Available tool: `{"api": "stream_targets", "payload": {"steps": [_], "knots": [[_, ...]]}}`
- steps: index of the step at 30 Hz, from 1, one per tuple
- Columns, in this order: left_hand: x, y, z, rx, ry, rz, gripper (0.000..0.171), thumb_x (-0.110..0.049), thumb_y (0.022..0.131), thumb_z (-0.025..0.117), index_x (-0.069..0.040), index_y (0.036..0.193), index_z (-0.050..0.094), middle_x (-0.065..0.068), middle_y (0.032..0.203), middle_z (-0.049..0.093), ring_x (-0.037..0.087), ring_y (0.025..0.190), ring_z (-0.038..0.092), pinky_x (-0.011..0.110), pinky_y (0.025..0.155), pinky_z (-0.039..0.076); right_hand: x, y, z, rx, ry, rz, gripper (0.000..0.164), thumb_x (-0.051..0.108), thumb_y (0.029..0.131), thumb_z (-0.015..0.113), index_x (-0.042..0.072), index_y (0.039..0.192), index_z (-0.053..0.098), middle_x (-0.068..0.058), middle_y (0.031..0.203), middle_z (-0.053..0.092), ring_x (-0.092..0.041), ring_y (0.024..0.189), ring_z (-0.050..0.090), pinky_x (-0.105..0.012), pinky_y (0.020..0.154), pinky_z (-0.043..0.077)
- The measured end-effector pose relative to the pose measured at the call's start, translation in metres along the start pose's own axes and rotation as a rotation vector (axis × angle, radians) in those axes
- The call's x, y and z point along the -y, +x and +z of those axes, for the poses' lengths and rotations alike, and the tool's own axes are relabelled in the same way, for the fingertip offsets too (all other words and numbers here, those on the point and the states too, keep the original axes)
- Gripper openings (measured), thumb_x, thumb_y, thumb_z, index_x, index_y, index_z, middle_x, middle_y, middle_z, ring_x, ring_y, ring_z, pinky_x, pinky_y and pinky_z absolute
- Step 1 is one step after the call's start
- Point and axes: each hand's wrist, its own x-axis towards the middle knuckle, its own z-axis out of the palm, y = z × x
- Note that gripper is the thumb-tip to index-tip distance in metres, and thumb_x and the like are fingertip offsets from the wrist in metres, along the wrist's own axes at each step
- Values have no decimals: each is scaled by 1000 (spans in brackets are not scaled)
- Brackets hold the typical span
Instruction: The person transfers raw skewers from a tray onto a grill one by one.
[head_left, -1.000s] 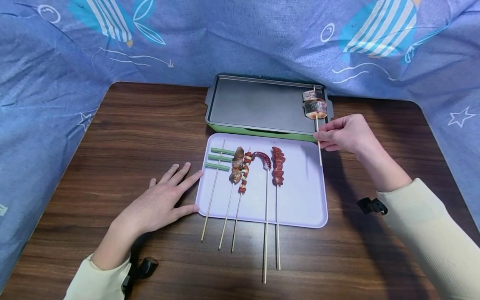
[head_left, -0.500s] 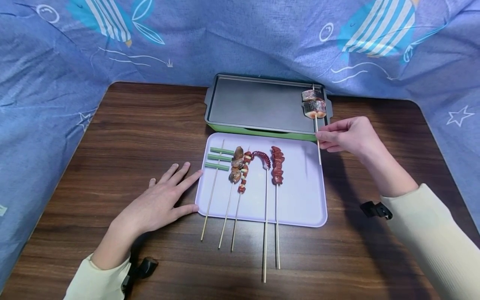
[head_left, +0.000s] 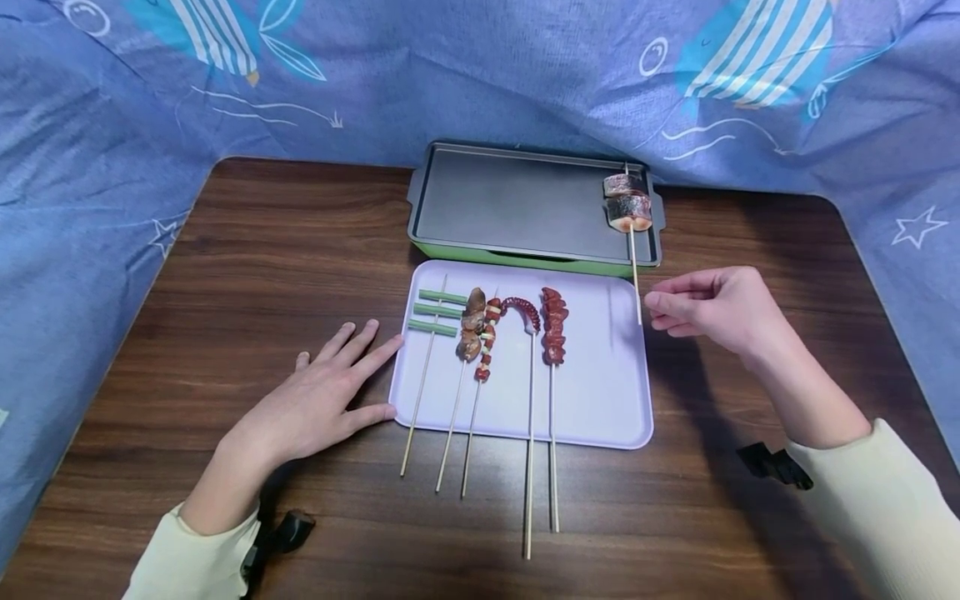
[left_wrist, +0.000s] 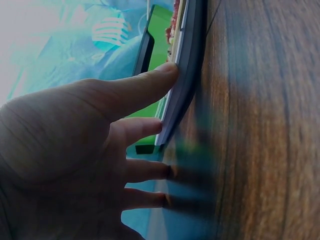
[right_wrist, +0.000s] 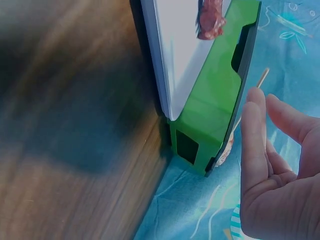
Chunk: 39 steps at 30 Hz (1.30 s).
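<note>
My right hand (head_left: 712, 308) is just right of the fish skewer's stick, its thumb and forefinger apart with nothing between them. The fish skewer (head_left: 628, 212) lies on the right end of the black griddle plate (head_left: 517, 204), its stick (head_left: 636, 275) reaching out over the front edge. My left hand (head_left: 322, 396) lies with spread, straight fingers at the lilac tray's left edge; in the left wrist view its thumb (left_wrist: 150, 82) touches the rim. On the tray (head_left: 600, 400) lie a green-stick skewer (head_left: 435, 311), a brown-piece skewer (head_left: 471, 325), a red-and-yellow skewer (head_left: 487, 337), a curled tentacle skewer (head_left: 522, 310) and a red meat skewer (head_left: 553, 325).
The griddle's green base (right_wrist: 210, 100) stands directly behind the tray. Several skewer sticks stick out over the tray's front rim onto the brown wooden table (head_left: 225, 292). A blue fish-print cloth (head_left: 480, 75) hangs behind the table.
My right hand has let go of the fish skewer's stick and drawn back to the right and toward me. The skewer stays on the griddle, and my left hand keeps its place.
</note>
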Motion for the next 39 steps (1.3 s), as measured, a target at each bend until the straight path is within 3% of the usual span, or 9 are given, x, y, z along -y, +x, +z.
{"api": "stream_targets", "payload": {"steps": [9, 16, 22, 29, 39], "knots": [[0, 1, -1, 1, 0, -3, 80, -59, 92, 57, -34, 158, 18, 13, 163, 14, 40, 147, 10, 81, 94, 21, -13, -23, 10, 36, -38, -3, 41, 17, 90, 74, -14, 115, 64, -12, 85, 74, -14, 71, 72, -36, 65, 58], [1, 0, -1, -1, -4, -2, 80, -59, 93, 57, -34, 158, 18, 13, 163, 13, 40, 147, 10, 81, 94, 20, -18, -37, 30, 61, 11, 1, 38, 15, 88, 76, -15, 110, 66, -19, 85, 73, -15, 71, 72, -36, 65, 58], [1, 0, -1, -3, -4, -2, 80, -59, 93, 56, -34, 158, 17, 13, 163, 13, 40, 147, 10, 81, 94, 20, -22, -44, 43, 104, 37, -1, 33, 10, 88, 75, -15, 108, 67, -18, 83, 73, -17, 70, 72, -35, 65, 58], [1, 1, -1, -4, 1, 0, 80, -60, 93, 56, -34, 158, 17, 13, 163, 13, 40, 147, 10, 81, 94, 20, -28, -48, 58, 132, 11, -10, 29, 14, 87, 76, -10, 103, 71, -12, 76, 73, -15, 68, 71, -27, 63, 57], [1, 1, 0, 0, 2, 2, 80, -59, 93, 56, -34, 158, 17, 13, 163, 13, 40, 147, 9, 81, 94, 20, -34, -53, 80, 204, 4, -14, 26, 15, 86, 77, -6, 100, 73, -10, 74, 73, -20, 68, 72, -26, 58, 55]]}}
